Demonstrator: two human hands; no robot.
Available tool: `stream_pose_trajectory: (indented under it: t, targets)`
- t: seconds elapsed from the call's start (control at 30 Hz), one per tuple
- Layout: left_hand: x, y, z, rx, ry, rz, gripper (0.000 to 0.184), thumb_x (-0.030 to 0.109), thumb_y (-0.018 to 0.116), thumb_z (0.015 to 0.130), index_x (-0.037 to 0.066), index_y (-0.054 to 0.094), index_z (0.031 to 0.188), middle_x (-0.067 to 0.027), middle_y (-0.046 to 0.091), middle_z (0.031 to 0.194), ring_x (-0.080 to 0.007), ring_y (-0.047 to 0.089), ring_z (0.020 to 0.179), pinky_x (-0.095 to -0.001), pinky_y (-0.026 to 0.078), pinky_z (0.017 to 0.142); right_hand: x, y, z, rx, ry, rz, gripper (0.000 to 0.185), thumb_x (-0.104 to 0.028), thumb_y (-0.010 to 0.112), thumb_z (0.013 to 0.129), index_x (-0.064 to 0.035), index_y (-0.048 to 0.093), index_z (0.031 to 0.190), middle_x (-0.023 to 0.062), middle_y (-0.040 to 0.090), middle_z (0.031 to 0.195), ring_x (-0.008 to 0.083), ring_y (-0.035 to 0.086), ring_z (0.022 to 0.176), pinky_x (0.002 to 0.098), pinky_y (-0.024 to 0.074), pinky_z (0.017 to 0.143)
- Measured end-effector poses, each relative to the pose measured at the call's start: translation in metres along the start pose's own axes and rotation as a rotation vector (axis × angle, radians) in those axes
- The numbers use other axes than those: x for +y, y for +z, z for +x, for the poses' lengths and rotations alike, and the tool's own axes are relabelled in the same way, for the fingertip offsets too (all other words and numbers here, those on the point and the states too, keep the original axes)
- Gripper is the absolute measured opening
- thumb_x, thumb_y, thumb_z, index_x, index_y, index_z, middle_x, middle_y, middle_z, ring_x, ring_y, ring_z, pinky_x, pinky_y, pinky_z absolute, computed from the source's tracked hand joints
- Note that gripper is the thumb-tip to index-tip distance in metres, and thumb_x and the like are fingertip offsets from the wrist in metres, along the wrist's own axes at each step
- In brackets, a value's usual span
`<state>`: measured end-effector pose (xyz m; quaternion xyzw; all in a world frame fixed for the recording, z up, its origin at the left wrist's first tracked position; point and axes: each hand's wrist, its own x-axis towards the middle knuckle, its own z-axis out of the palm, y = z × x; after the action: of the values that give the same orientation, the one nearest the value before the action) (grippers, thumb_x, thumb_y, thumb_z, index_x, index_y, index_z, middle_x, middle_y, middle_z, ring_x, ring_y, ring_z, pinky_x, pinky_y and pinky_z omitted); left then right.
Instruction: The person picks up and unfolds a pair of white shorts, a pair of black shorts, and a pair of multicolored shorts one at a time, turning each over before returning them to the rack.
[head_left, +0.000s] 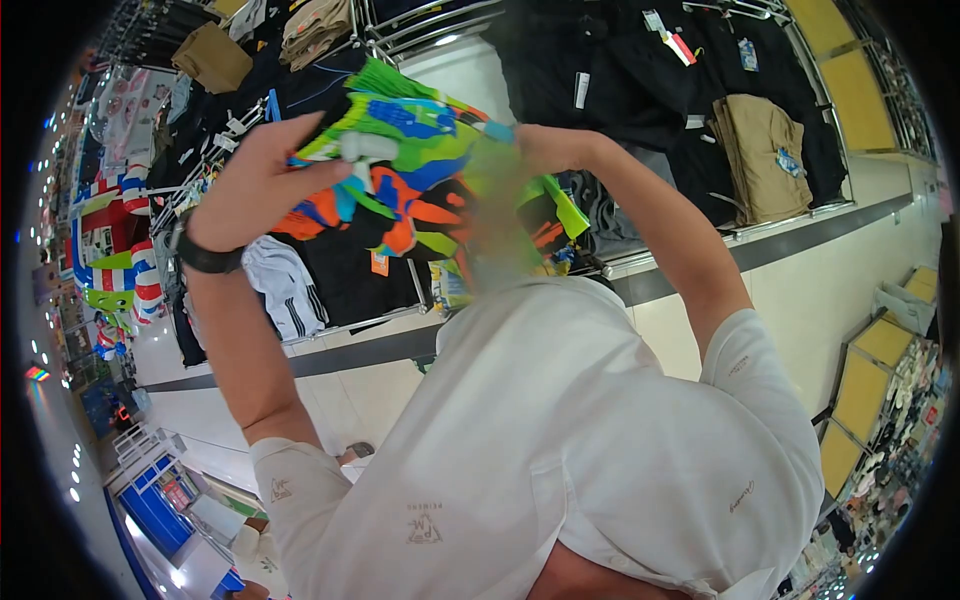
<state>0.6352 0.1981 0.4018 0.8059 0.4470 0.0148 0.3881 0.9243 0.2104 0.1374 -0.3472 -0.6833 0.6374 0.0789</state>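
Observation:
A brightly patterned garment (405, 205) in green, orange, blue and black is raised in front of my chest. It has a ribbed green edge that looks like a waistband. My left hand (265, 180), with a dark band on its wrist, grips the garment's left side, thumb on the near face and fingers mostly hidden. At its upper right edge my right hand (550, 148) holds the cloth; its fingertips are hidden. A blurred patch covers part of the garment's right half. White folded shorts (280, 285) with dark stripes lie below my left wrist.
Ahead is a metal-railed display with black clothes (600, 85), beige folded trousers (765, 155) and a cardboard box (212, 57). Colourful inflatable-looking items (115, 240) stand at the left. Yellow-topped shelving (865, 400) runs along the right. Pale floor tiles (800, 270) lie between.

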Motion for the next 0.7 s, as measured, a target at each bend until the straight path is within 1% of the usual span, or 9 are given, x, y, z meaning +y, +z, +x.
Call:
stream_pose_trajectory:
  t: [0.1, 0.2, 0.27, 0.33, 0.37, 0.4, 0.47, 0.53, 0.7]
  targets:
    - [-0.002, -0.022, -0.013, 0.055, -0.112, 0.023, 0.028, 0.007, 0.067, 0.086, -0.001, 0.061, 0.113, -0.0012, 0.066, 0.096, -0.0078, 0.057, 0.088, -0.0249, 0.047, 0.082, 0.015, -0.004, -0.001, 0.101, -0.050, -0.072, 0.036, -0.022, 0.077, 0.077, 0.0020, 0.070, 0.103, 0.0079, 0.070, 0.085, 0.0149, 0.063, 0.075, 0.0316, 0.0508, 0.069]
    - [-0.016, -0.040, -0.020, 0.140, 0.010, -0.004, 0.030, 0.008, 0.064, 0.087, -0.001, 0.061, 0.116, -0.0048, 0.066, 0.097, -0.0082, 0.055, 0.087, -0.0247, 0.045, 0.082, 0.013, -0.018, -0.012, 0.352, -0.067, 0.017, 0.018, -0.014, 0.067, 0.087, -0.0025, 0.070, 0.100, -0.0036, 0.066, 0.077, 0.0042, 0.057, 0.067, 0.0245, 0.0483, 0.061]
    - [-0.027, -0.049, -0.024, 0.229, -0.056, -0.144, 0.034, 0.003, 0.064, 0.085, 0.000, 0.060, 0.119, -0.0035, 0.066, 0.100, -0.0076, 0.055, 0.091, -0.0247, 0.045, 0.086, -0.010, -0.031, -0.030, 0.458, -0.098, 0.105, 0.018, -0.015, 0.068, 0.088, -0.0020, 0.070, 0.100, -0.0034, 0.064, 0.072, 0.0042, 0.056, 0.068, 0.0249, 0.0479, 0.061]
    - [-0.028, -0.047, -0.037, 0.286, -0.097, -0.040, 0.038, 0.002, 0.065, 0.083, -0.001, 0.060, 0.121, -0.0051, 0.066, 0.104, -0.0090, 0.057, 0.095, -0.0255, 0.045, 0.088, -0.041, -0.038, -0.058, 0.591, -0.112, -0.067, 0.020, -0.017, 0.068, 0.089, -0.0005, 0.068, 0.100, 0.0002, 0.063, 0.072, 0.0056, 0.056, 0.070, 0.0248, 0.0477, 0.064]
    - [-0.034, -0.040, -0.044, 0.328, -0.054, 0.037, 0.039, 0.002, 0.066, 0.083, 0.000, 0.059, 0.122, -0.0054, 0.066, 0.106, -0.0102, 0.058, 0.097, -0.0261, 0.045, 0.090, -0.043, -0.038, -0.068, 0.687, -0.169, -0.180, 0.019, -0.009, 0.069, 0.084, -0.0005, 0.067, 0.101, 0.0070, 0.066, 0.081, 0.0157, 0.063, 0.077, 0.0289, 0.0495, 0.072]
    - [-0.041, -0.032, -0.050, 0.368, -0.013, 0.112, 0.041, 0.002, 0.067, 0.082, 0.000, 0.059, 0.122, -0.0057, 0.067, 0.108, -0.0115, 0.059, 0.099, -0.0267, 0.045, 0.091, -0.043, -0.035, -0.078, 0.690, -0.166, -0.182, 0.019, -0.009, 0.069, 0.084, -0.0005, 0.067, 0.101, 0.0070, 0.066, 0.081, 0.0157, 0.063, 0.077, 0.0289, 0.0495, 0.072]
    - [-0.058, -0.005, -0.055, 0.345, 0.184, -0.034, 0.043, 0.004, 0.073, 0.074, 0.004, 0.064, 0.117, -0.0116, 0.065, 0.116, -0.0230, 0.058, 0.114, -0.0344, 0.042, 0.100, -0.042, -0.022, -0.100, 0.867, -0.345, -0.663, 0.029, 0.003, 0.068, 0.073, -0.0024, 0.066, 0.101, 0.0111, 0.067, 0.094, 0.0291, 0.064, 0.090, 0.0360, 0.0499, 0.081]
    - [-0.065, 0.028, -0.057, 0.363, 0.233, 0.150, 0.041, 0.005, 0.073, 0.070, 0.006, 0.067, 0.111, -0.0122, 0.064, 0.116, -0.0287, 0.055, 0.119, -0.0424, 0.035, 0.107, -0.030, 0.004, -0.118, 0.866, -0.349, -0.787, 0.041, 0.008, 0.066, 0.061, -0.0043, 0.067, 0.101, 0.0114, 0.066, 0.100, 0.0348, 0.060, 0.100, 0.0410, 0.0492, 0.085]
    - [-0.153, 0.155, -0.064, 0.375, 0.187, 0.271, 0.039, -0.004, 0.061, 0.072, 0.012, 0.070, 0.106, -0.0080, 0.065, 0.114, -0.0305, 0.054, 0.121, -0.0507, 0.028, 0.110, 0.036, 0.093, -0.128, 0.818, -0.196, -0.803, 0.038, 0.004, 0.063, 0.059, -0.0062, 0.069, 0.095, 0.0079, 0.065, 0.102, 0.0292, 0.059, 0.105, 0.0396, 0.0483, 0.088]
